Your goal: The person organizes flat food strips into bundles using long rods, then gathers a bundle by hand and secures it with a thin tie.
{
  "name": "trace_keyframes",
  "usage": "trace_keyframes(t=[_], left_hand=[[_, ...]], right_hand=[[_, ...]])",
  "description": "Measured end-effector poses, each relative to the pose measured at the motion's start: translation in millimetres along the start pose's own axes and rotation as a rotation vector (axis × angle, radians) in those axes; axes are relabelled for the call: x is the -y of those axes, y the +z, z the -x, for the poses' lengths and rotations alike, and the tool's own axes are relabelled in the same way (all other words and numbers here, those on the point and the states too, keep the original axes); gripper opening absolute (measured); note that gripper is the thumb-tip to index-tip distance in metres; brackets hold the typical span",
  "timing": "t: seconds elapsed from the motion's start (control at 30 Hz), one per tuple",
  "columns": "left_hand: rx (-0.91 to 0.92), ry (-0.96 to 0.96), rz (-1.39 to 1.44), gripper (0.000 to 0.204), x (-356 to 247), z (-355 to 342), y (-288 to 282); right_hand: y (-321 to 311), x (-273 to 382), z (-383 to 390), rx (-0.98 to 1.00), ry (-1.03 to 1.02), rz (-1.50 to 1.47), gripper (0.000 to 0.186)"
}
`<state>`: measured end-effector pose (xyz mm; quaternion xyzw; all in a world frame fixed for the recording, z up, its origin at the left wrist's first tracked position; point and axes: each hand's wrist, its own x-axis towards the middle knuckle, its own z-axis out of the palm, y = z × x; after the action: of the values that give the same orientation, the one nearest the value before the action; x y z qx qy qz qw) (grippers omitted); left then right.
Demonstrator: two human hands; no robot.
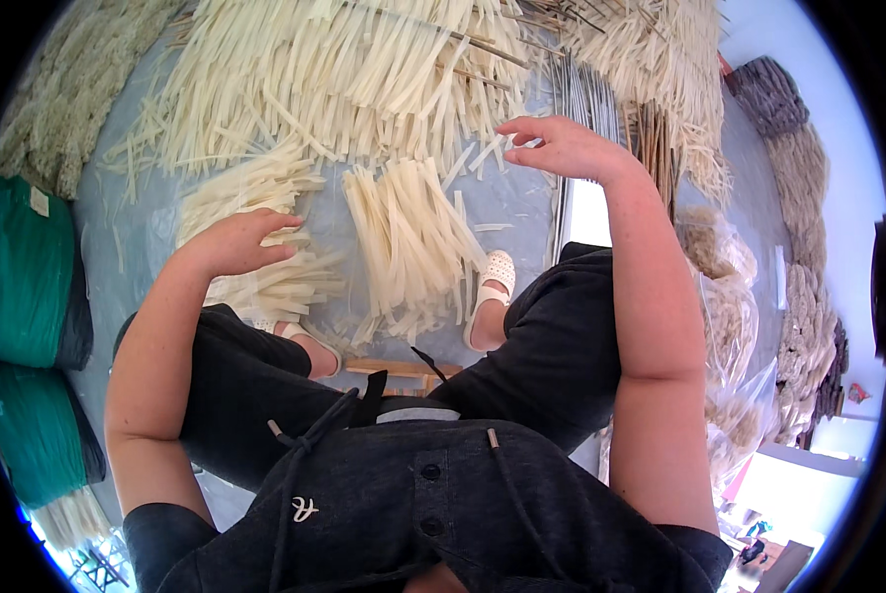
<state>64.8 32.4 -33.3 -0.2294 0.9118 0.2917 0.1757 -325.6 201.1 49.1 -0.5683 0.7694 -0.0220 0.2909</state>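
My left hand [240, 244] is held over a loose pile of pale, flat strips [270, 282] that look like dried wide noodles. Its fingers and thumb are apart, and nothing shows between them. Between my feet and a little ahead lies a second bundle of the same strips [408, 232], fanned out lengthwise on the floor. My right hand [560, 148] is raised farther forward, near the right end of a big heap of strips [334, 84]. It is open too, index finger and thumb spread with no object in them.
Thin rods [463, 40] lie across the heap, and more metal rods [586, 94] are at its right. Two green sacks [28, 277] stand at left. Clear plastic bags [730, 296] and stacked brownish bundles [799, 198] line the right. A low wooden stool [398, 369] shows beneath me.
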Motion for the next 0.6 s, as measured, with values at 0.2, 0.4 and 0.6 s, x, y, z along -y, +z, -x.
trace_keyframes(t=[0.2, 0.4, 0.6], left_hand=[[-0.01, 0.0, -0.001, 0.049, -1, 3, 0], [0.08, 0.071, 0.128, 0.051, -20, -14, -5], [0.047, -0.057, 0.427, 0.058, -18, -95, 13]], right_hand=[[3, 1, -4, -0.006, -0.016, 0.003, 0.054], [27, -26, -63, 0.165, 0.017, -0.055, 0.047], [89, -59, -146, -0.053, 0.076, -0.074, 0.042]])
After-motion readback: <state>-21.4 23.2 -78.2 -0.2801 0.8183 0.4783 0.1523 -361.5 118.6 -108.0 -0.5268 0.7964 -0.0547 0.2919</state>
